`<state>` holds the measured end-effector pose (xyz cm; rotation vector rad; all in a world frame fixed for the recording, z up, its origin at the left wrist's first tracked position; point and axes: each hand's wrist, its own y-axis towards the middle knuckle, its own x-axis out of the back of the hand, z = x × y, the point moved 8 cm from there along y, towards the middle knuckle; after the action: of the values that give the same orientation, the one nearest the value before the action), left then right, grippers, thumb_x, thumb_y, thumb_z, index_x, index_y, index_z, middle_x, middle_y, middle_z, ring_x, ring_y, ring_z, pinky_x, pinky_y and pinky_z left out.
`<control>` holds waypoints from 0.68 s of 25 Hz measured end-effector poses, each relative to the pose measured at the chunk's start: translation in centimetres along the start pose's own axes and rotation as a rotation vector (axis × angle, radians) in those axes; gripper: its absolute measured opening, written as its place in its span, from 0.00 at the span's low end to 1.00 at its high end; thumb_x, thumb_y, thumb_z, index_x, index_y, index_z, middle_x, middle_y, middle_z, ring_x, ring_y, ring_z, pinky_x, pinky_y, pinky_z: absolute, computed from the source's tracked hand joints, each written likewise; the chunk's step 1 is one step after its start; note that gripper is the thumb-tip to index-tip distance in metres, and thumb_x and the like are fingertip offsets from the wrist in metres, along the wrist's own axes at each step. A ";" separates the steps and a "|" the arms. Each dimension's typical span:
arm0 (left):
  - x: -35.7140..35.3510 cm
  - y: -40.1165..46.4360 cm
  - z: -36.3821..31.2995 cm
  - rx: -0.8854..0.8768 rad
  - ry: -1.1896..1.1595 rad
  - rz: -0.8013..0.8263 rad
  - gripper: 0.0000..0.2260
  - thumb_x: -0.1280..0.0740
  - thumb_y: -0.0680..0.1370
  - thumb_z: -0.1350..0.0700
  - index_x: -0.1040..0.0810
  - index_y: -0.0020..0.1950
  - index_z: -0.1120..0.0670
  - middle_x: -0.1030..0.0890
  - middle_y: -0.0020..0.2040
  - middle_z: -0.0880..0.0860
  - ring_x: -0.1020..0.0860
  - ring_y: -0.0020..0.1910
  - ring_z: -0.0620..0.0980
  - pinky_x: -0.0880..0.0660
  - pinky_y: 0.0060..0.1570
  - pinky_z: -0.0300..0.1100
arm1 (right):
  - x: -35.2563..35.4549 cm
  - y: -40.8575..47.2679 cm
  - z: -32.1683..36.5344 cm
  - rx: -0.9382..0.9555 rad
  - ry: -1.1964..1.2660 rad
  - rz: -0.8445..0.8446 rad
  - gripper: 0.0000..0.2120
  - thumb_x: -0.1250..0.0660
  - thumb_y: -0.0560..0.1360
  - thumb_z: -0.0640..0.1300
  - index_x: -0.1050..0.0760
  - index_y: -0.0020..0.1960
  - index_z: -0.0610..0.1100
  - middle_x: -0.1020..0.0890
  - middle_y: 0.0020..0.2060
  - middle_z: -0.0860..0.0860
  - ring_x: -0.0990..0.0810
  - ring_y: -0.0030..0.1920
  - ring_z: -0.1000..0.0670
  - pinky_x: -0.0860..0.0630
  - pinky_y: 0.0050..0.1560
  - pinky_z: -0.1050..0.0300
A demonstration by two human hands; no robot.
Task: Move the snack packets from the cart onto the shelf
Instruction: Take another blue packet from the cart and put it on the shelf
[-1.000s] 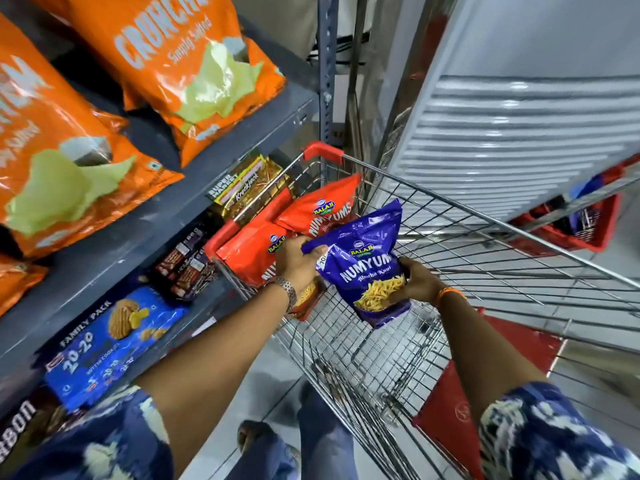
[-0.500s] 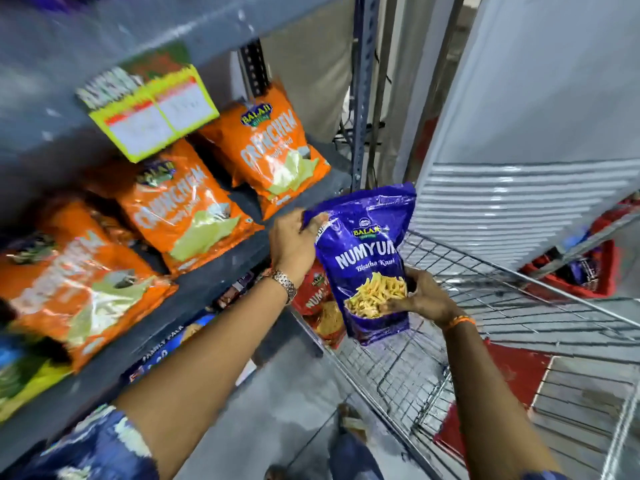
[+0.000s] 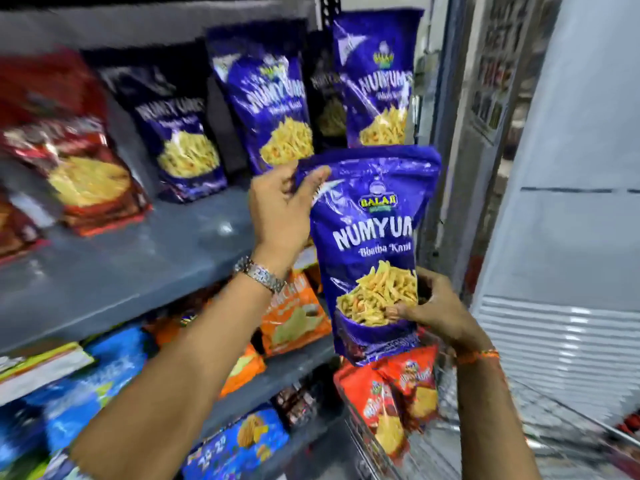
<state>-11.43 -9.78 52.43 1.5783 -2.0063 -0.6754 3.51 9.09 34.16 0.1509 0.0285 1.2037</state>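
Observation:
I hold a purple Numyum snack packet point(image 3: 372, 233) upright in front of the grey shelf point(image 3: 138, 265). My left hand point(image 3: 280, 209) grips its upper left corner and my right hand point(image 3: 433, 306) grips its lower right side. Several matching purple packets point(image 3: 266, 109) stand at the back of that shelf, just above and behind the held one. Two red snack packets point(image 3: 391, 393) stand in the wire cart point(image 3: 540, 431) below my right hand.
Red packets point(image 3: 79, 168) lie on the same shelf at the left. Orange packets point(image 3: 294, 313) and blue biscuit packs point(image 3: 239, 441) fill the lower shelves. A grey upright post point(image 3: 440, 98) and a white panel point(image 3: 571, 237) bound the right side.
Both hands have lifted the purple packet from the cart up to the level of the higher shelf. My view has tilted upward, so the purple packets on the shelf now show.

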 end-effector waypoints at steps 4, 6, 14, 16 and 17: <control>7.8 6.8 -5.0 -0.032 -0.151 -0.206 0.23 0.26 0.74 0.52 0.36 0.26 0.48 0.38 0.25 0.41 0.41 0.30 0.41 0.43 0.30 0.44 | -6.0 6.4 9.0 0.149 -0.021 0.110 0.21 0.18 0.60 0.33 0.18 0.50 0.43 0.12 0.39 0.57 0.16 0.40 0.61 0.20 0.44 0.68; 11.4 9.3 -7.1 -0.074 -0.202 -0.275 0.25 0.27 0.76 0.58 0.37 0.27 0.47 0.38 0.23 0.40 0.42 0.28 0.36 0.43 0.29 0.37 | -9.8 9.9 12.3 0.212 -0.043 0.163 0.20 0.19 0.64 0.30 0.19 0.53 0.42 0.12 0.38 0.57 0.16 0.40 0.61 0.21 0.42 0.69; 21.3 17.2 -3.1 0.024 -0.274 -0.515 0.21 0.26 0.77 0.56 0.33 0.29 0.49 0.34 0.31 0.48 0.38 0.32 0.43 0.38 0.33 0.44 | -21.8 21.7 16.2 0.346 -0.230 0.222 0.30 0.16 0.59 0.57 0.21 0.55 0.44 0.11 0.50 0.49 0.13 0.52 0.49 0.18 0.59 0.43; 21.6 17.8 -1.8 0.055 -0.294 -0.536 0.15 0.27 0.78 0.57 0.28 0.34 0.51 0.28 0.35 0.49 0.33 0.33 0.41 0.30 0.38 0.40 | -22.8 23.4 16.0 0.326 -0.263 0.220 0.30 0.16 0.60 0.55 0.21 0.56 0.43 0.12 0.50 0.50 0.13 0.52 0.51 0.18 0.59 0.44; 21.9 17.9 -1.2 0.080 -0.309 -0.556 0.11 0.27 0.77 0.57 0.26 0.39 0.52 0.25 0.38 0.50 0.29 0.36 0.42 0.27 0.43 0.42 | -23.1 24.2 15.9 0.315 -0.272 0.221 0.32 0.16 0.59 0.56 0.21 0.56 0.43 0.12 0.50 0.50 0.13 0.52 0.51 0.18 0.60 0.44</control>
<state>-28.24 -27.53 66.70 2.2242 -1.8091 -1.1126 -25.64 -5.58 51.75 0.6060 -0.0374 1.3849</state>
